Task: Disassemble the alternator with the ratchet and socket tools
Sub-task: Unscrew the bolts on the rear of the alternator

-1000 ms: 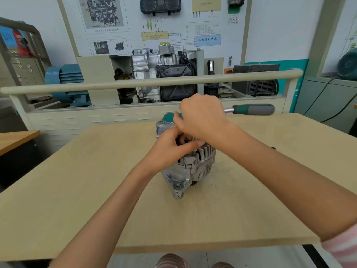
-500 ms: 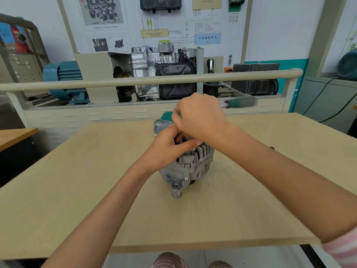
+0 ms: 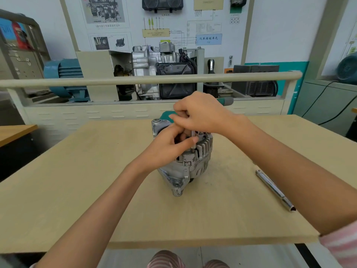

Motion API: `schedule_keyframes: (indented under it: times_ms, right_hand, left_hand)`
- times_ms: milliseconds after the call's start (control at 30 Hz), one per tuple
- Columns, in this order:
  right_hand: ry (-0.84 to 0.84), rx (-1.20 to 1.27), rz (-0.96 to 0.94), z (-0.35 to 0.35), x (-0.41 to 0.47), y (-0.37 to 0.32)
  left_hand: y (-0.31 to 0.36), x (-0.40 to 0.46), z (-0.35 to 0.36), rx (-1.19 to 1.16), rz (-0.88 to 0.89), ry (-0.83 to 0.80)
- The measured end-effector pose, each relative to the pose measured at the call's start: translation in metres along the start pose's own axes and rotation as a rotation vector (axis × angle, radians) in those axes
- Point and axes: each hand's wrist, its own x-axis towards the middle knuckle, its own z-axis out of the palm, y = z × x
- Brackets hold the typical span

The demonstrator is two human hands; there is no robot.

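A wide wooden table (image 3: 96, 190) sat in front. Just behind the table stood a long cream rail (image 3: 146, 79). Behind the rail was a grey and black engine (image 3: 164, 72). A blue motor (image 3: 65, 78) sat left of the engine. A black box with slots (image 3: 255, 80) sat right of the engine. On the wall above the engine hung a white board with drawings (image 3: 158, 22). A black cable (image 3: 328, 101) hung far right of the rail.
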Motion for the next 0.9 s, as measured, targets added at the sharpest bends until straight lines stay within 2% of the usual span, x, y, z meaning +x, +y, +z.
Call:
schedule_keyframes:
  times_ms: [133,300,367,567,767,900]
  right_hand:
    - [0.01,-0.106,0.031,-0.002,-0.001,-0.01]
    - [0.098,-0.371,0.439,0.007,-0.003,-0.026]
    - [0.08,-0.385,0.463,0.006,-0.004,-0.024]
    - [0.067,-0.193,0.354,-0.001,-0.012,-0.008]
    - [0.186,-0.037,0.483,0.001,-0.03,0.024]
    - [0.235,0.117,0.55,0.008,-0.043,0.034]
  left_hand:
    - [-0.001,0.002,0.002,-0.035,-0.022,0.019]
    - [0.001,0.003,0.009,-0.067,-0.003,0.061]
    - [0.002,0.002,0.01,-0.023,-0.005,0.084]
    - [0.002,-0.002,0.006,0.08,0.018,0.072]
    - [0.0,0.0,-0.001,0.141,0.007,-0.043]
    - [0.0,0.0,-0.002,0.168,0.007,-0.061]
